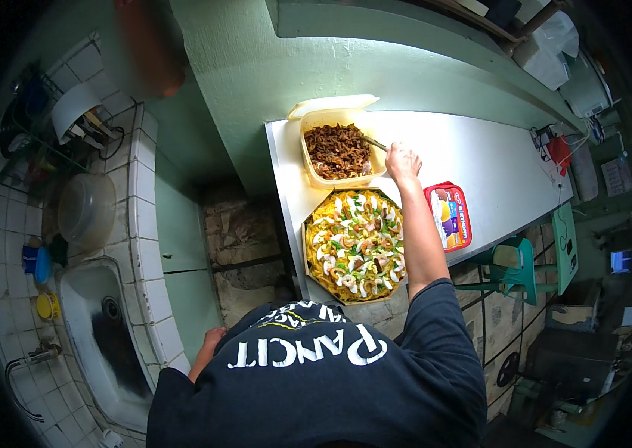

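My right hand (403, 161) is closed round the handle of a metal serving utensil (374, 142). The utensil's working end lies among dark brown shredded food (337, 151) in a pale yellow plastic container (321, 181), so its kind is hidden. Just in front of the container, an octagonal tray (321, 287) holds yellow noodles (357, 243) topped with egg slices, shrimp and chopped greens. My right forearm passes over the tray's right side. Low at my left side is my left hand (215, 338), away from the food, its fingers mostly hidden.
A red lid with a colourful picture (449, 216) lies on the white table (473, 149), right of my forearm. Behind the container rests a pale lid (335, 105). To my left is a sink (92, 280) in a tiled counter. A green plastic chair (525, 272) stands beyond the table's right edge.
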Motion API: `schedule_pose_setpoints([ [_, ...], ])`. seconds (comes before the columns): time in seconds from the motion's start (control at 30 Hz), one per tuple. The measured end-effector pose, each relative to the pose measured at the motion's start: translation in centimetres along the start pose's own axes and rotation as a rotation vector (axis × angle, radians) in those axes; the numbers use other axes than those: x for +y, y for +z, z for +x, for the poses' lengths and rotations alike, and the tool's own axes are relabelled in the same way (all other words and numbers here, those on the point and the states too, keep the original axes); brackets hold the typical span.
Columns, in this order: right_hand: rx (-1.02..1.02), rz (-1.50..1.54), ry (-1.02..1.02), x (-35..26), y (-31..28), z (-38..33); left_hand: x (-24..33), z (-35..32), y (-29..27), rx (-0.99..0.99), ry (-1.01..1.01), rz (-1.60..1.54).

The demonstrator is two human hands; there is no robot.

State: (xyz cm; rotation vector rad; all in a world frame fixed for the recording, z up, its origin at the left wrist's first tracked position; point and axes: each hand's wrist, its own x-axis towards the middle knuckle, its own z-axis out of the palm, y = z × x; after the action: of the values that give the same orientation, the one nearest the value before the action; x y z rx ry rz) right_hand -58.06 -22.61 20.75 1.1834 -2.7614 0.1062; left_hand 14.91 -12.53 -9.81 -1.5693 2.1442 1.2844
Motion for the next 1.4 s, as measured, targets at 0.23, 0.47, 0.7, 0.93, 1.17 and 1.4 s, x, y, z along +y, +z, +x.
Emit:
schedule_pose_setpoints([
  [0.23, 0.027, 0.191, 0.056, 1.1, -3.7, -2.1, 1.8, 2.0, -1.9, -0.121, 0.135, 0.107],
  [0.47, -0.055, 0.124, -0.174, -2.4, -1.7, -3.6, 9.6, 2.9, -5.4, -0.163, -0.433, -0.574],
  [0.7, -0.081, 0.175, -0.113, -4.3, -0.5, -3.0, 7.4, 2.4, -4.3, -0.14, -0.366, -0.648],
  [0.93, -0.057, 0.193, -0.023, -3.5, -1.2, -2.9, 1.6, 0.5, -1.9, -0.041, 0.05, -0.28],
  [1.17, 0.014, 0.359, 0.009, 1.0, -5.3, -6.9, 0.3, 2.3, -1.9, -0.13, 0.093, -0.078],
  [1.4, 0.27, 0.644, 0.173, 11.6, -8.8, -17.0, 1.0, 5.3, -1.4, -0.091, 0.301, 0.186],
])
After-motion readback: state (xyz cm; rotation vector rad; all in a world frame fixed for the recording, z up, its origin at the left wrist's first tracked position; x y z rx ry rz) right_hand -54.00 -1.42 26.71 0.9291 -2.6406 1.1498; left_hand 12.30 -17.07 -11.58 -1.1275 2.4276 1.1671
